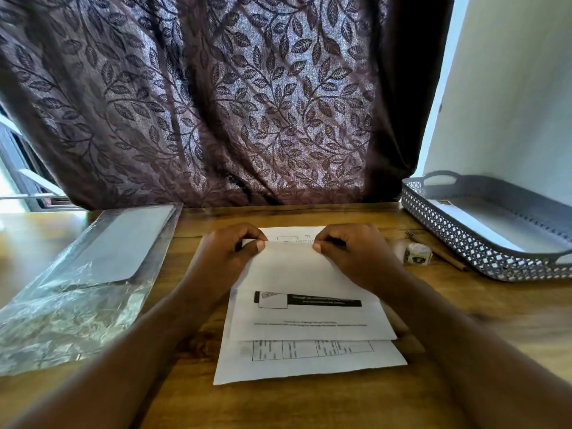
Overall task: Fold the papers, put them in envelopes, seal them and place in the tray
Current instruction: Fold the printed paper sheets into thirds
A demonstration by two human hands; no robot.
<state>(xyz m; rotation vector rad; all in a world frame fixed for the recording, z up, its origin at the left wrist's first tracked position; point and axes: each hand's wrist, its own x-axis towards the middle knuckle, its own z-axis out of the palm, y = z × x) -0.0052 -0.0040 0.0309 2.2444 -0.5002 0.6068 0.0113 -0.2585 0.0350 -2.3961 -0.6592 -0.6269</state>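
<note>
Here, a wood tabletop (309, 404) meets a leafy curtain (216, 103); I see the left grip (229, 252) and right grip (349, 252) pinching the paper (306, 274).

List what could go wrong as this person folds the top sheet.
1. The top sheet lies askew on the lower sheet, so the crease may come out crooked.
2. The left hand and right hand pinch only its far edge; the loose lower sheet may slide or get caught.

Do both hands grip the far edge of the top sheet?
Yes, the left hand and right hand each pinch that edge of the top sheet.
</note>
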